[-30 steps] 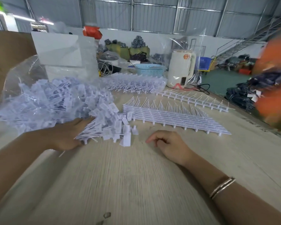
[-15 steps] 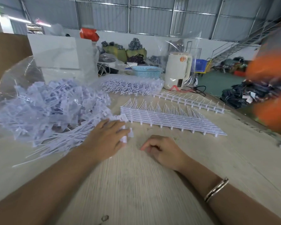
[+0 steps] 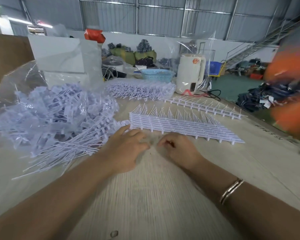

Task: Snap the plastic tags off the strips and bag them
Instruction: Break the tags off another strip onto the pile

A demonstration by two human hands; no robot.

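The pale wooden desk [image 3: 163, 196] fills the near view, its bare stretch running from the near edge up to the hands, and its right edge slanting away toward the far right. On the left, a clear plastic bag [image 3: 16, 87] lies open with a heap of loose tags [image 3: 55, 115] spilling out of it toward the middle, thin tails fanned over the desk. Just right of the heap sits a stack of uncut strips [image 3: 180, 126], near edge facing the hands. Beyond it a single strip [image 3: 206, 106] lies close to the desk's right edge, and a further bundle of strips [image 3: 140, 90] rests at the far side beside a white kettle [image 3: 190, 73] and a blue basket [image 3: 157, 75].

The left hand [image 3: 126, 148] lies flat, fingers stretched and relaxed, fingertips touching the stack's left corner and the nearest tags. The right hand [image 3: 178, 149] rests just beside it on bare wood, fingers curled inward; whether it pinches anything cannot be told. A bracelet [image 3: 231, 190] circles the right wrist.
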